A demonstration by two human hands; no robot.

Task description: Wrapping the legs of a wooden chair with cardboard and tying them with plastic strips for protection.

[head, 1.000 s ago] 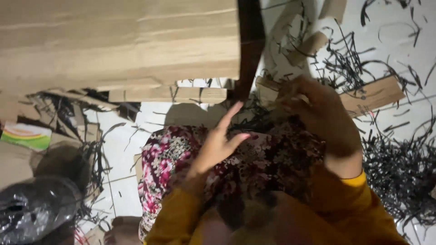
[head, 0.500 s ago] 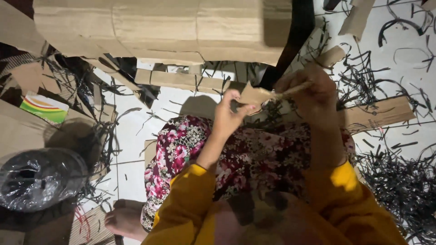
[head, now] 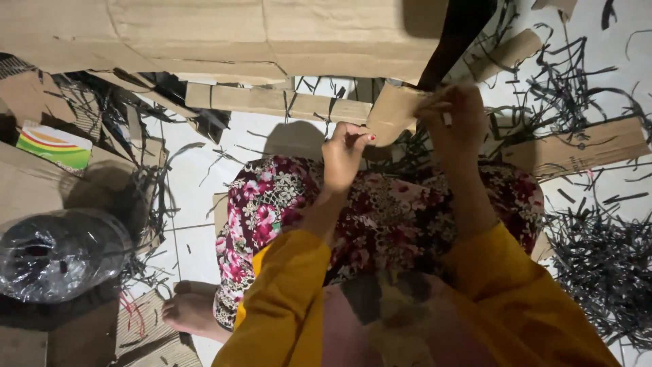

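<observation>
Brown cardboard, a small flat piece, is being held up over the flowery lap between both hands. Her left hand is pinching its lower edge; her right hand is gripping its right side, nearer the middle.

brown cardboard piece, floral skirt

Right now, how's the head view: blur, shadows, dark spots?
Head view: dim and soft overall; right hand slightly motion-blurred on the cardboard piece, left hand sharper; a hard shadow falls on the white floor; the plastic-wrapped bundle shows faint glare.
</observation>
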